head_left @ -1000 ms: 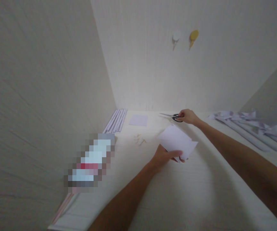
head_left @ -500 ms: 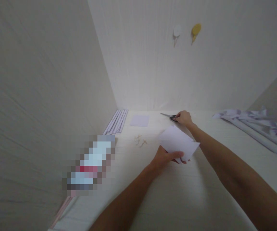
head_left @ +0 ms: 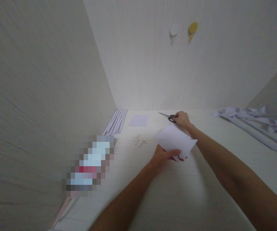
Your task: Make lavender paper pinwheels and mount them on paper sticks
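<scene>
My left hand (head_left: 163, 155) is closed on white paper (head_left: 175, 141), thumb on top and fingers beneath. The paper is held tilted over the table, one pointed corner out to the right; I cannot tell how many sheets there are. Farther back, near the wall, my right hand (head_left: 182, 118) pinches the black handles of a pair of scissors (head_left: 169, 117). The scissors lie low at the tabletop with their blades pointing left. A flat square of pale paper (head_left: 138, 120) lies left of the scissors. Several small pale bits (head_left: 139, 140) are scattered in front of that square.
Several narrow white paper strips or tubes (head_left: 115, 122) lie at the back left. Below them is a pixelated device (head_left: 90, 163) with a pinkish cable (head_left: 62, 211). Long white rolls (head_left: 256, 133) and crumpled paper lie at right. White (head_left: 173, 31) and yellow (head_left: 193, 28) hooks are on the wall.
The view has shifted slightly. My left hand and the paper have moved a little up and left. My right hand stays at the scissors' handles.
</scene>
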Motion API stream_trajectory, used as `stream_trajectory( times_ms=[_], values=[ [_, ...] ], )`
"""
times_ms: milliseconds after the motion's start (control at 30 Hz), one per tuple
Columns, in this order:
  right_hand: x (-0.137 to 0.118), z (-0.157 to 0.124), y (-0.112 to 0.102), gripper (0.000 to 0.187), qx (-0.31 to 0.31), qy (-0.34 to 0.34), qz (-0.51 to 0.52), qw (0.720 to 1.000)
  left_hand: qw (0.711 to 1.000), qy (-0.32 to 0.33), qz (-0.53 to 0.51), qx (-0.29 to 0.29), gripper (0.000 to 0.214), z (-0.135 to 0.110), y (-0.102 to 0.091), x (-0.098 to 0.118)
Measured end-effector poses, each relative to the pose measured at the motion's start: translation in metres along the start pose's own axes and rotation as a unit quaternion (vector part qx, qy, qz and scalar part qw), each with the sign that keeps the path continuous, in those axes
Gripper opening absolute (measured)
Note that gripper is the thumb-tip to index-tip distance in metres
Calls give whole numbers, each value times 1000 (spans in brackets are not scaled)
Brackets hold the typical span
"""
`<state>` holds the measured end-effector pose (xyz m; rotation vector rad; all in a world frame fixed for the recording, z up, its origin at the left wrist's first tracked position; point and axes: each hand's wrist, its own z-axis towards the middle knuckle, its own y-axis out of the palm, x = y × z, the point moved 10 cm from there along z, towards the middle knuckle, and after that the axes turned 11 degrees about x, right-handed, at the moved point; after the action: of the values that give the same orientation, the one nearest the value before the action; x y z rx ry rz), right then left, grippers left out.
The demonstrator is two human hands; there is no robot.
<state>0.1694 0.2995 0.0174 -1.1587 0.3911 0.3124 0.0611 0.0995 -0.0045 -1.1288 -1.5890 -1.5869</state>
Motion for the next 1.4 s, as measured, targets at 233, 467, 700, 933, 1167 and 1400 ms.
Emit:
stream_trajectory(
  times_ms=[233,467,700,933,1167,1400],
  values=[
    [4,-2,-7,4,26,25,81,996,1000,-8,2,10,27,0,-2,1],
    [15,-14,-34,13,70,98,250,961,1000,11,14,22,24,1,-5,3],
    [12,-89,-60,20,24,216,459,862,976,69,7,208,26,5,-42,17],
    [-22,-193,-46,30,-168,238,599,746,967,101,52,228,26,4,-44,25],
    [-24,-207,-38,36,-167,199,625,736,970,110,113,184,20,4,-30,25],
    [-22,-204,-36,36,-168,202,617,742,970,129,152,140,17,3,-19,26]
  ],
)
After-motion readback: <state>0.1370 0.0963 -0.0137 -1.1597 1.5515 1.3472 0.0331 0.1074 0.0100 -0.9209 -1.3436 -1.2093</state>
